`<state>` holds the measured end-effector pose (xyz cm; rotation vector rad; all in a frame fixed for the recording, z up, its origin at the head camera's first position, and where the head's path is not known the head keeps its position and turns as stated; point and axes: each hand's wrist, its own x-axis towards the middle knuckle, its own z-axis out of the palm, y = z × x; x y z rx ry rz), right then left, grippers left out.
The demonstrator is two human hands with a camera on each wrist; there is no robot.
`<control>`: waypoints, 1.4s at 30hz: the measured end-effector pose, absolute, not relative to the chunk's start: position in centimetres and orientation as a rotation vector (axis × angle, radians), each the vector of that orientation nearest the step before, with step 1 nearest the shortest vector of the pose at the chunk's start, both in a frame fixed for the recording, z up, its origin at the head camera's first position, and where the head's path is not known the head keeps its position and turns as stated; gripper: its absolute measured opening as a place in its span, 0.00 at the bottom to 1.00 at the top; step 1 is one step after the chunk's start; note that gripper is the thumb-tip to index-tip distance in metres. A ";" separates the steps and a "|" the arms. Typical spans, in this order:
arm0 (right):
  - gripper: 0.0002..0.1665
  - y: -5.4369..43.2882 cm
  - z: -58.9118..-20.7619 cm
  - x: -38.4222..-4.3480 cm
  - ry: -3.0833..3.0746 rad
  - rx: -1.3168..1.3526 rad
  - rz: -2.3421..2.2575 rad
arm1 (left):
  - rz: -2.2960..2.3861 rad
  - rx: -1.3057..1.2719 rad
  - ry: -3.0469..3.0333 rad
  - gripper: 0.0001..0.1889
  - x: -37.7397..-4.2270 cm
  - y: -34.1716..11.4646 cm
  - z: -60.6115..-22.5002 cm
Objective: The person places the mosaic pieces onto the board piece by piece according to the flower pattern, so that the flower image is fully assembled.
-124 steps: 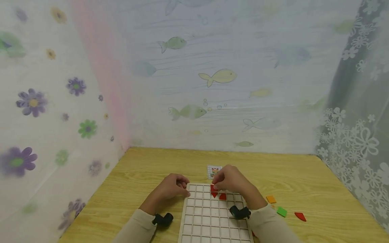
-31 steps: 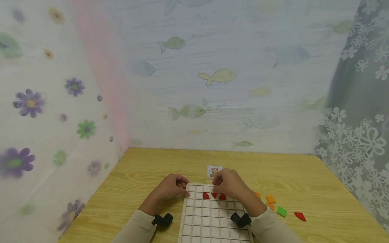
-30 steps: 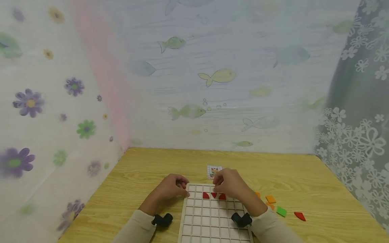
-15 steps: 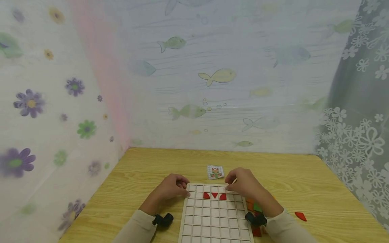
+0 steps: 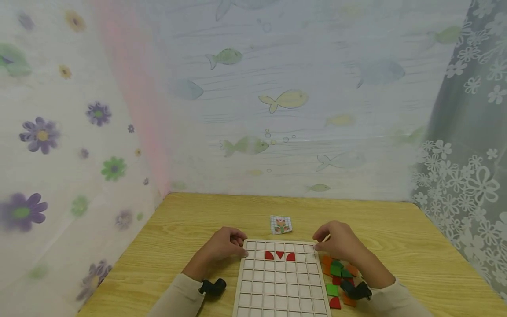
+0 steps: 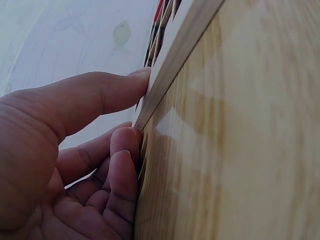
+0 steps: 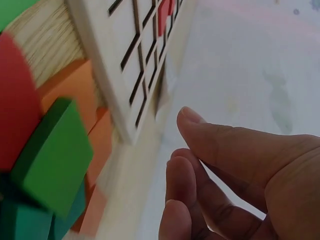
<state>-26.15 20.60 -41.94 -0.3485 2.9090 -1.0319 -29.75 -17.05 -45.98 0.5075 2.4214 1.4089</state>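
Note:
A light wooden grid board [image 5: 280, 288] lies on the table. Near its far edge, a red triangle [image 5: 280, 255] sits between a left red quarter circle [image 5: 269, 255] and a right red quarter circle [image 5: 291, 256]. My left hand [image 5: 222, 245] pinches the board's far left corner, thumb on the rim and the other fingers bent at the corner, as the left wrist view shows. Near the far right corner hovers my right hand [image 5: 339, 242], fingers loosely bent, thumb and fingertips apart with nothing between them in the right wrist view.
Behind the board lies a small card [image 5: 281, 225] printed with a coloured grid pattern. Loose pieces crowd the board's right side, among them a green square [image 5: 332, 289], a red quarter circle [image 5: 335, 302] and orange ones [image 5: 327, 260]. Patterned cloth walls surround the wooden table.
My right hand has moved right from the red pieces to the far right corner, uncovering the card. Since the oldest frame, a quarter circle now sits left of the triangle. My left hand stays put.

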 end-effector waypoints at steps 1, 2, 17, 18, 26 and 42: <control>0.11 20.9 -42.0 -26.1 2.904 -0.349 -1.035 | 1.412 0.505 2.416 0.22 -29.8 -17.1 -46.0; 0.11 21.2 -42.0 -26.1 2.898 -0.344 -1.043 | 1.417 0.502 2.410 0.22 -29.8 -17.1 -46.0; 0.15 26.0 -42.1 -26.0 2.766 -0.336 -1.043 | 1.407 0.512 2.425 0.23 -30.1 -17.1 -46.3; 0.16 26.3 -42.1 -26.1 2.755 -0.339 -1.040 | 1.404 0.510 2.427 0.23 -30.1 -17.1 -46.3; 0.19 29.6 -42.4 -26.7 2.669 -0.498 -1.043 | 1.397 0.496 2.425 0.23 -29.9 -17.1 -46.1; 0.21 33.4 -43.2 -26.7 2.458 -0.617 -1.100 | 1.411 0.480 2.420 0.22 -30.0 -17.0 -46.0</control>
